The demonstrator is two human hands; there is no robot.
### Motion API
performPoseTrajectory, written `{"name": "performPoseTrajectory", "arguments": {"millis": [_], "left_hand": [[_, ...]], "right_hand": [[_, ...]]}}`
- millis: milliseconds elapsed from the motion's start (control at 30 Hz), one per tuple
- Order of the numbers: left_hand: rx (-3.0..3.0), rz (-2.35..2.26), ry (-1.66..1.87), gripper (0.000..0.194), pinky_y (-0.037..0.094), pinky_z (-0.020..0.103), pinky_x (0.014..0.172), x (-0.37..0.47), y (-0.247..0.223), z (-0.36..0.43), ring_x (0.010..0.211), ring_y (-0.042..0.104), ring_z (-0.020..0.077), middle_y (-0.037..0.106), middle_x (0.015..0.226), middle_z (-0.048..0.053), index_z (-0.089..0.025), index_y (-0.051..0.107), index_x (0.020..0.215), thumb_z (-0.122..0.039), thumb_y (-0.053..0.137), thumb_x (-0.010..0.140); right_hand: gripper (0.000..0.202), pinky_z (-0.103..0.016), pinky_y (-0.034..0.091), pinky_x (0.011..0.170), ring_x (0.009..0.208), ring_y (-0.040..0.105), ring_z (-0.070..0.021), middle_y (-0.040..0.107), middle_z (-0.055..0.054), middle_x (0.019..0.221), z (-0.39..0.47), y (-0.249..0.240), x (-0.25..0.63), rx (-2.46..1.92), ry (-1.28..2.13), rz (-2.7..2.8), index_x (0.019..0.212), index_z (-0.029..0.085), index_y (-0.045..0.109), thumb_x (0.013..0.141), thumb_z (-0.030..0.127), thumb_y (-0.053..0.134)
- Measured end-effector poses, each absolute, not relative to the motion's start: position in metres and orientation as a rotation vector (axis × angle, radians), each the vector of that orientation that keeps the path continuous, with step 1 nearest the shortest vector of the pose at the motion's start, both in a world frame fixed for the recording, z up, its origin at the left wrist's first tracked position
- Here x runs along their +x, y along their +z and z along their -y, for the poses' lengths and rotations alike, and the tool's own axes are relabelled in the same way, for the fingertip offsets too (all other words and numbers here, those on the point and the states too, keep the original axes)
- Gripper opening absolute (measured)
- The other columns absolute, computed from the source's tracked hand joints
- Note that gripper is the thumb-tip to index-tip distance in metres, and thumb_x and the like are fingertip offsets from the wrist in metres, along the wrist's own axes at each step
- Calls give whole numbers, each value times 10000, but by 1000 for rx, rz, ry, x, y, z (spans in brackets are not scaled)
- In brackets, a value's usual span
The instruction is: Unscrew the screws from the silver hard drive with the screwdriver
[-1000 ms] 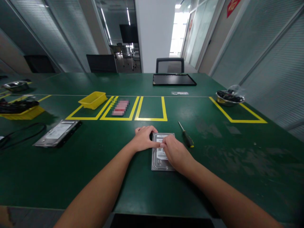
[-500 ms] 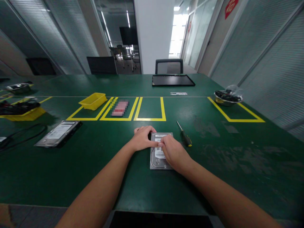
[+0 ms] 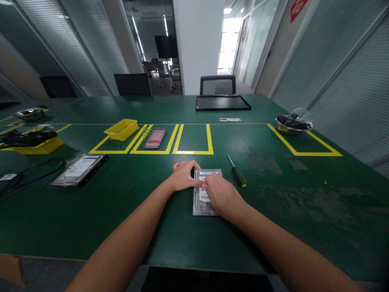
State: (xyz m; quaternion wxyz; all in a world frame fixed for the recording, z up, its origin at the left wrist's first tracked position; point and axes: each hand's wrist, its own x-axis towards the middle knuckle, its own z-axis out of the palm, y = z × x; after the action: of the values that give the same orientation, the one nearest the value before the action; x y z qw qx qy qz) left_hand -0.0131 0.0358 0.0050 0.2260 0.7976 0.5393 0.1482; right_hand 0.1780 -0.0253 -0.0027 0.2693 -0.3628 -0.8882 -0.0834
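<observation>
Our left hand (image 3: 182, 176) and curled right hand (image 3: 224, 196) on a hard drive (image 3: 199, 202), frame's lower centre, what either grip grasps we cannot tell

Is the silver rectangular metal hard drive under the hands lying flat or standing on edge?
Flat: the silver rectangular metal hard drive lies on the green table, its broad face and white label turned upward.

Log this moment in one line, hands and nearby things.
left hand: at far-left corner of hard drive | right hand: over its label | hard drive: flat on table | screwdriver: lying to its right
</observation>
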Motion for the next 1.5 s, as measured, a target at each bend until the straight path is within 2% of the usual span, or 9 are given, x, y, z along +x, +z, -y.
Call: {"name": "performPoseTrajectory", "arguments": {"millis": [367, 600, 800, 933, 1033, 1100, 1233, 1367, 1500], "left_hand": [[2262, -1432, 456, 547, 322, 433, 937, -17, -2, -34, 990, 550, 278, 650, 1034, 15, -245, 604, 1067, -593, 711, 658], [2285, -1457, 506, 517, 304, 506, 979, -15, -4, -24, 1068, 541, 307, 648, 1132, 31, -256, 595, 1115, -591, 666, 728], [2274, -1452, 521, 641, 253, 531, 1071, -19, -3, -21, 1147, 553, 304, 628, 1240, 80, -217, 461, 1357, -540, 603, 822], [2161, -1446, 524, 504, 220, 543, 1106, -23, -1, -21, 1129, 590, 262, 650, 1218, 57, -243, 454, 1364, -467, 497, 916], [2110, -1451, 555, 416, 140, 563, 1134, -26, -4, -16, 1223, 538, 243, 645, 1250, 30, -280, 446, 1366, -432, 377, 985], [2133, -1433, 587, 413, 111, 574, 1138, -27, -7, -10, 1254, 514, 238, 625, 1293, 33, -290, 421, 1385, -424, 363, 998], [2212, -1450, 782, 393, 226, 541, 1097, -28, -5, 0, 1177, 562, 229, 560, 1358, 78, -244, 423, 1369, -353, 394, 993], [2457, -1488, 1042, 239, 339, 477, 988, -27, 8, 7, 1105, 572, 242, 638, 1162, 59, -217, 574, 1159, -266, 503, 936], [2796, -1223, 1001, 165, 416, 417, 869, -23, 16, 18, 932, 591, 225, 665, 988, 59, -189, 617, 1059, -229, 556, 911]], "right_hand": [[260, -336, 356, 677, 725, 456, -199, 555, -83, 790, 24, -8, 177, -986, -310, 2432, 831, 156, 532, 985, 153, 322], [244, -346, 365, 685, 732, 455, -200, 556, -85, 800, 24, -5, 177, -986, -320, 2460, 835, 150, 541, 975, 133, 342], [262, -345, 378, 706, 757, 474, -197, 561, -82, 817, 23, -6, 176, -991, -297, 2460, 862, 144, 550, 997, 162, 326], [274, -347, 378, 696, 749, 475, -198, 566, -89, 832, 22, -5, 175, -1014, -286, 2465, 855, 147, 549, 1001, 174, 319], [272, -347, 381, 693, 753, 481, -203, 561, -89, 828, 22, -5, 175, -1039, -272, 2465, 855, 148, 547, 1001, 181, 320], [269, -346, 384, 694, 759, 485, -205, 562, -86, 833, 22, -5, 175, -1054, -263, 2469, 862, 151, 547, 1002, 187, 321], [243, -346, 381, 693, 762, 485, -211, 563, -80, 834, 21, -6, 174, -1098, -249, 2466, 871, 160, 548, 999, 198, 344], [212, -343, 376, 708, 787, 493, -213, 566, -80, 849, 21, -8, 174, -1150, -226, 2427, 877, 161, 542, 994, 202, 370], [201, -329, 372, 704, 778, 498, -200, 558, -64, 823, 24, -2, 175, -1162, -178, 2385, 859, 169, 523, 991, 205, 375]]}}
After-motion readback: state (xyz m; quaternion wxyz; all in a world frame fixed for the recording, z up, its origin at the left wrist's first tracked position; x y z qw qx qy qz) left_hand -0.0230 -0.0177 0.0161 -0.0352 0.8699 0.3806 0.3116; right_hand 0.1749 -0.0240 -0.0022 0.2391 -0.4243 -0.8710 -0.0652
